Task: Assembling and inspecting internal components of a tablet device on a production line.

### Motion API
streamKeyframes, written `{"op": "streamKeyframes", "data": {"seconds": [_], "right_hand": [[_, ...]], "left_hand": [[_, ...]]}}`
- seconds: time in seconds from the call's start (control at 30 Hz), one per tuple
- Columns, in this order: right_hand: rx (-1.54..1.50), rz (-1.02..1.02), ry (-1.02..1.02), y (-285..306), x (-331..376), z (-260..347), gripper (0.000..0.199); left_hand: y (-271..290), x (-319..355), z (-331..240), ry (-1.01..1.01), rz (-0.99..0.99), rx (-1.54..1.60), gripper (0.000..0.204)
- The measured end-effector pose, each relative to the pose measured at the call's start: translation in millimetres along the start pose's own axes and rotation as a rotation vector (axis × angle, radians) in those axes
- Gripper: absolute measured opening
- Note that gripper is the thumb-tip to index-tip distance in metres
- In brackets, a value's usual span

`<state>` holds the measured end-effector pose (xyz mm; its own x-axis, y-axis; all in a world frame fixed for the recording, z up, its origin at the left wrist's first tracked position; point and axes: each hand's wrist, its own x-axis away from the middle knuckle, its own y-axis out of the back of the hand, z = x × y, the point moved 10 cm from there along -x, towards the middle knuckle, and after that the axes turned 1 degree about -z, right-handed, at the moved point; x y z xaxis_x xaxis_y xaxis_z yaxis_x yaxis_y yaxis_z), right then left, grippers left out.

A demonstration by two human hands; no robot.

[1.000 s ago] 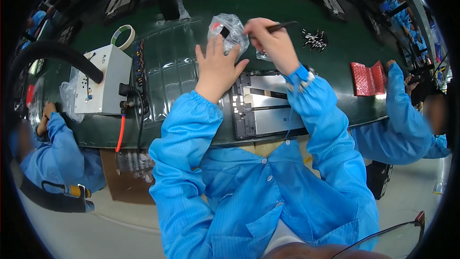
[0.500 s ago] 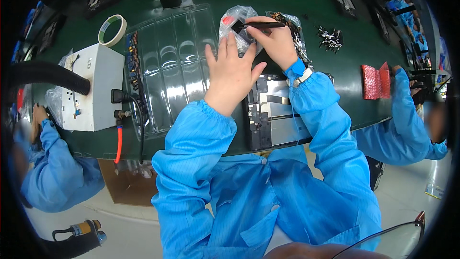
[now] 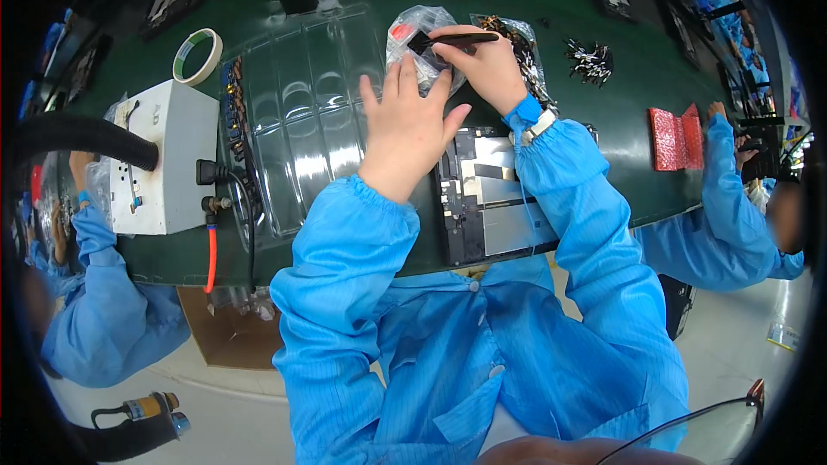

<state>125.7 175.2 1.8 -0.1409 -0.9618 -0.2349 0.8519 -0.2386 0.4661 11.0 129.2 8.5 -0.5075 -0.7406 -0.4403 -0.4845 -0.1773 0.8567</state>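
A clear plastic bag [image 3: 431, 19] with something red inside lies at the far middle of the bench. My left hand [image 3: 405, 125] rests with fingers spread, its fingertips on the near side of the bag. Between the fingers of my right hand [image 3: 493, 69] is a pair of black tweezers [image 3: 469, 38]. At their tip, over the bag, is a small black square piece [image 3: 419, 42]; whether the tweezers grip it I cannot tell. Nearer me, partly under my right sleeve, lies an opened flat electronic device [image 3: 491, 198] with black and silver parts.
A clear ribbed plastic tray [image 3: 301, 120] lies left, beside a white box [image 3: 177, 155] with a black hose and a tape roll [image 3: 197, 56]. At right are a bag of small parts [image 3: 524, 43], a pile of small pieces [image 3: 589, 62] and red bubble wrap [image 3: 676, 139]. Co-workers sit both sides.
The tweezers' tip and the black piece have come up into clearer sight above the bag. My left fingers have shifted slightly. The whole view has drifted a little.
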Motion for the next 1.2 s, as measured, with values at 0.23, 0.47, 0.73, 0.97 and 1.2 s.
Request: {"op": "streamKeyframes", "data": {"seconds": [0.23, 0.47, 0.73, 0.97, 1.2], "right_hand": [[-0.108, -0.075, 0.083, 9, 7, 6, 0.016], [-0.121, -0.151, 0.17, 27, 8, 17, 0.017], [-0.238, -0.259, 0.285, 39, 14, 48, 0.017], [-0.497, -0.38, 0.437, 132, 80, 135, 0.021], [-0.276, -0.286, 0.396, 139, 175, 121, 0.025]], "left_hand": [[133, 34, -49, 0.121, 0.113, -0.046, 0.031], [219, 52, -117, 0.065, -0.063, -0.268, 0.023], [234, 60, -156, 0.128, -0.017, -0.433, 0.028], [192, 59, -148, 0.038, -0.028, -0.292, 0.024], [72, 45, -90, 0.229, 0.275, -0.079, 0.024]]}}
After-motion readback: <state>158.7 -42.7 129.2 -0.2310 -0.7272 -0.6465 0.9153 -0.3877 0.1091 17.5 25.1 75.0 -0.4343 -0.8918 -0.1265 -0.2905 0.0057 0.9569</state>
